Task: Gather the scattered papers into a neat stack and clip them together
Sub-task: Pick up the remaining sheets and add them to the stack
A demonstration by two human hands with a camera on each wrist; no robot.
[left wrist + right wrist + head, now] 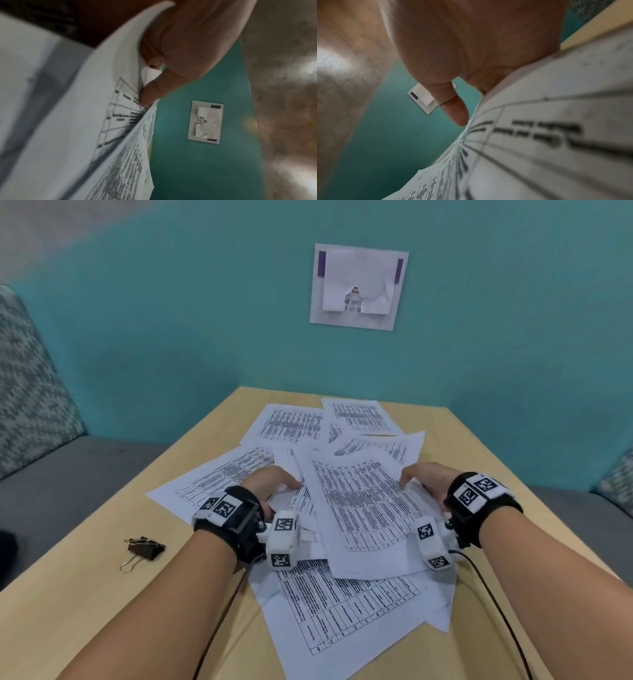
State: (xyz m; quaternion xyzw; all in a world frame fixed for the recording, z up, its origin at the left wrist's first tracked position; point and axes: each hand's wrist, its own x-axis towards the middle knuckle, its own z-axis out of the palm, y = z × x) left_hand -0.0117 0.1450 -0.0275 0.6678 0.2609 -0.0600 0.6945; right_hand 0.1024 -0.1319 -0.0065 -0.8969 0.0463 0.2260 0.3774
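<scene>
Left hand [270, 484] and right hand [423, 479] each pinch an edge of the top sheet [363, 508], long axis near-to-far; binder clip [144, 547] lies left on the worktop [85, 611], nearer the left grip.

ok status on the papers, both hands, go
Left hand and right hand each grip a side of the top sheets. Papers still scattered, not stacked. Clip untouched on table, left of pile. Nothing in the way.
</scene>
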